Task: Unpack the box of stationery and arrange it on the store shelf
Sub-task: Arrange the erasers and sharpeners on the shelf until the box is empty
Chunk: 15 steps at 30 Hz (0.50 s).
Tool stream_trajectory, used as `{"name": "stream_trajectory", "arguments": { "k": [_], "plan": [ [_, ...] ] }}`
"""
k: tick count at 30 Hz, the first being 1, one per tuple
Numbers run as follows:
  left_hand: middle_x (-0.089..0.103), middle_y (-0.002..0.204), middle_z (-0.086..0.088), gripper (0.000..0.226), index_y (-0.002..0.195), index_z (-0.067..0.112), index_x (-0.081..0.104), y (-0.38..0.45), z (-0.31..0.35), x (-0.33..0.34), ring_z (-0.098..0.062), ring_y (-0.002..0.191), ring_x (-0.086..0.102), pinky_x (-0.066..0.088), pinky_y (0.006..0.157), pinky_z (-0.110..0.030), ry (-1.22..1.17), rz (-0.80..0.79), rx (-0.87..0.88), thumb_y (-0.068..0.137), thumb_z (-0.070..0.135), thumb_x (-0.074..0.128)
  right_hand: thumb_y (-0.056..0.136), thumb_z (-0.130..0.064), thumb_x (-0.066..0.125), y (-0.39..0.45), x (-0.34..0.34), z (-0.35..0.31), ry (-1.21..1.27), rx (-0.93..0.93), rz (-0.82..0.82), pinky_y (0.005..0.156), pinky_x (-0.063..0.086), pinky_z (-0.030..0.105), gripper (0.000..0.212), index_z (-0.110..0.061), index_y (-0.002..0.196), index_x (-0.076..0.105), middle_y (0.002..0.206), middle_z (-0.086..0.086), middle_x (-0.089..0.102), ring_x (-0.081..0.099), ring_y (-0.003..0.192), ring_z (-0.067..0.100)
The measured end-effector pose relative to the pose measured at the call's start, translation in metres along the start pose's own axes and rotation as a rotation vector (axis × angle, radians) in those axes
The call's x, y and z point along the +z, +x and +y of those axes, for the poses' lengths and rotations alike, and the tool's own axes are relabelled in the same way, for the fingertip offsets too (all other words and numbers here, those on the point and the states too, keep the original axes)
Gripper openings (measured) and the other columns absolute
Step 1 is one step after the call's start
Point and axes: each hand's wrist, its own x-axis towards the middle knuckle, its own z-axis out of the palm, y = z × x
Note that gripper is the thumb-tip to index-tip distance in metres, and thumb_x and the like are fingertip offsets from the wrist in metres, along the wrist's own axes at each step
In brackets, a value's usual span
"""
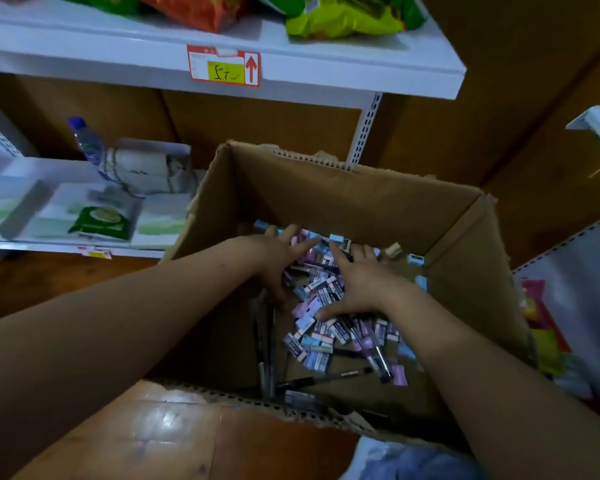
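Both hands are reaching deep into the cardboard box, which is standing on the floor before the shelf. The left hand and right hand are lying on the loose erasers, fingers spread and gripping nothing, probably to gather many together. Pens are lying beside them.

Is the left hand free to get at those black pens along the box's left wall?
Probably yes: the left hand is already inside the box, and the pens lie uncovered just below it.
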Motion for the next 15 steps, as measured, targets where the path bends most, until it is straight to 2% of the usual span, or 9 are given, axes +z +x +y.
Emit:
{"name": "stream_trajectory", "arguments": {
  "k": [3,5,7,8,10,12,15],
  "plan": [
    [-0.006,0.162,-0.009,0.133,0.154,0.039,-0.010,0.004,0.005,0.004,-0.044,0.145,0.009,0.033,0.112,-0.052,0.035,0.051,-0.002,0.063,0.054,0.086,0.064,-0.072,0.073,-0.005,0.000,-0.008,-0.010,-0.003,-0.012,0.117,0.013,0.053,0.139,-0.023,0.151,-0.024,0.159,0.020,-0.017,-0.015,0.147,0.038],
    [0.001,0.161,-0.010,0.124,0.155,0.038,0.002,0.005,0.002,0.003,-0.045,0.143,0.018,0.037,0.108,-0.052,0.022,0.065,-0.006,0.065,0.050,0.086,0.069,-0.064,0.075,-0.007,0.003,-0.016,-0.030,-0.009,-0.003,0.115,0.017,0.055,0.134,-0.021,0.152,-0.020,0.160,0.020,-0.012,-0.011,0.147,0.040],
    [0.012,0.156,-0.010,0.109,0.153,0.038,0.015,0.006,0.001,0.002,-0.043,0.137,0.031,0.044,0.101,-0.048,0.004,0.080,-0.021,0.068,0.043,0.085,0.072,-0.056,0.077,-0.009,0.009,-0.023,-0.020,-0.018,0.028,0.112,0.026,0.054,0.126,-0.021,0.154,-0.012,0.158,0.019,-0.004,0.003,0.146,0.042],
    [0.015,0.154,-0.011,0.103,0.151,0.037,0.020,0.007,0.001,0.002,-0.042,0.134,0.036,0.047,0.098,-0.046,-0.006,0.077,-0.035,0.071,0.042,0.084,0.072,-0.052,0.078,-0.010,0.011,-0.025,0.019,-0.010,0.047,0.108,0.035,0.051,0.121,-0.022,0.155,-0.006,0.157,0.018,-0.001,0.016,0.143,0.042],
    [0.011,0.155,-0.011,0.099,0.151,0.035,0.019,0.008,0.002,0.003,-0.043,0.134,0.035,0.047,0.100,-0.047,-0.024,0.042,-0.088,0.074,0.043,0.081,0.072,-0.044,0.081,-0.010,0.015,-0.026,0.136,0.013,0.079,0.093,0.049,0.042,0.113,-0.024,0.153,0.005,0.153,0.014,0.000,0.038,0.131,0.039],
    [0.007,0.156,-0.012,0.098,0.152,0.033,0.018,0.009,0.001,0.005,-0.047,0.138,0.027,0.043,0.105,-0.051,-0.036,0.017,-0.138,0.076,0.043,0.079,0.072,-0.042,0.082,-0.011,0.018,-0.026,0.196,0.031,0.098,0.087,0.051,0.037,0.110,-0.025,0.152,0.009,0.153,0.013,-0.001,0.045,0.125,0.037],
    [0.013,0.153,-0.013,0.085,0.151,0.029,0.021,0.010,-0.001,0.005,-0.045,0.132,0.036,0.045,0.102,-0.048,-0.019,0.072,-0.145,0.084,0.030,0.073,0.072,-0.044,0.081,-0.009,0.018,-0.028,0.227,0.047,0.107,0.085,0.051,0.037,0.109,-0.025,0.152,0.010,0.153,0.015,-0.003,0.049,0.121,0.036]
  ]
}}
